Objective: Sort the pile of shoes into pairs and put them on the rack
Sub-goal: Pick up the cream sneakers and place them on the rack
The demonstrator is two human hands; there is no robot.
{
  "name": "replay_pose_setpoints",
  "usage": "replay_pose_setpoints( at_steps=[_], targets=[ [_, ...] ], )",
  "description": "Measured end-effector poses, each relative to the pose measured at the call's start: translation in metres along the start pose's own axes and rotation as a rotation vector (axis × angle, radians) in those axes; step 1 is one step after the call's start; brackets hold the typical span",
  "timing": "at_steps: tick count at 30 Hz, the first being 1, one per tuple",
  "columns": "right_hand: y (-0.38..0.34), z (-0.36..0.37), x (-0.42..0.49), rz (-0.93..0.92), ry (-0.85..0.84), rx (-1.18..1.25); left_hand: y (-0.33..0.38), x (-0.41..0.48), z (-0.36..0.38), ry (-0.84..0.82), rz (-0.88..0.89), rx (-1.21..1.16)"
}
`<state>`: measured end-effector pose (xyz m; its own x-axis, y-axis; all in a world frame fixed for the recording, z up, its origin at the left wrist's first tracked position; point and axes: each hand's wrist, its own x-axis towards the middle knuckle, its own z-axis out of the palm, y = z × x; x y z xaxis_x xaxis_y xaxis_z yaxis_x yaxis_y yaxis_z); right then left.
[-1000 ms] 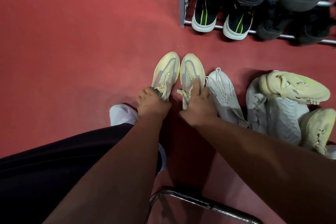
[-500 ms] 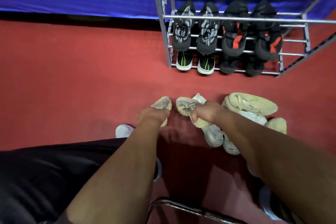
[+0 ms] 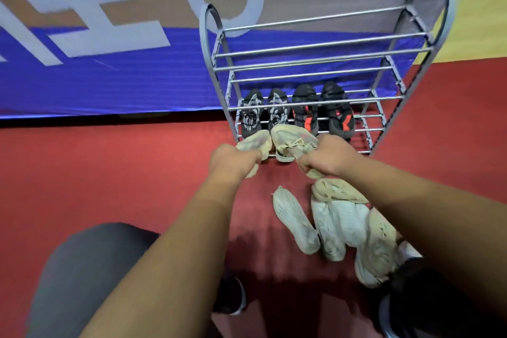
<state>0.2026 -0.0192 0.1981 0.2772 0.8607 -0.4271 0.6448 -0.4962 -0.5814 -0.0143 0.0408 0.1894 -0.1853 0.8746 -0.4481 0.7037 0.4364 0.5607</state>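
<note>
My left hand (image 3: 233, 160) grips one cream sneaker (image 3: 253, 143) by its heel. A matching cream sneaker (image 3: 292, 141) is held the same way in my right hand (image 3: 329, 155). Both shoes are off the floor, toes pointing at the grey metal shoe rack (image 3: 315, 44), just in front of its lower shelves. On the rack sit a black-and-white pair (image 3: 263, 112) and a black pair with orange patches (image 3: 323, 112). The pile on the red floor holds a white sneaker (image 3: 295, 218), another white one (image 3: 333, 225) and two cream shoes (image 3: 337, 191), partly under my right arm.
The rack stands against a blue banner (image 3: 109, 77) with large white letters. Its upper shelves (image 3: 315, 63) carry nothing. My knees and dark shoes (image 3: 230, 296) are at the bottom of the view. Red floor (image 3: 96, 173) stretches out to the left.
Both hands have lifted the cream pair off the floor and carried it forward towards the rack. My head has tilted up, so the whole rack and banner now show.
</note>
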Motion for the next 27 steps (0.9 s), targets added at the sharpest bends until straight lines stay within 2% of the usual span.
replay_pose_setpoints(
  at_steps=[9, 16, 19, 23, 27],
  targets=[
    [-0.018, -0.042, 0.031, -0.097, 0.215, 0.109, 0.066, 0.022, -0.018, 0.225, 0.212, 0.007],
    [-0.038, -0.034, 0.104, -0.184, 0.284, 0.17, 0.107, 0.082, -0.014, 0.18, 0.391, 0.255],
    [-0.048, -0.031, 0.135, -0.207, 0.263, 0.171, 0.117, 0.111, -0.007, 0.185, 0.415, 0.29],
    [-0.055, -0.02, 0.173, -0.202, 0.283, 0.17, 0.114, 0.147, 0.017, 0.251, 0.44, 0.208],
    [-0.061, -0.006, 0.203, -0.216, 0.32, 0.195, 0.116, 0.174, 0.035, 0.323, 0.358, 0.082]
  ],
)
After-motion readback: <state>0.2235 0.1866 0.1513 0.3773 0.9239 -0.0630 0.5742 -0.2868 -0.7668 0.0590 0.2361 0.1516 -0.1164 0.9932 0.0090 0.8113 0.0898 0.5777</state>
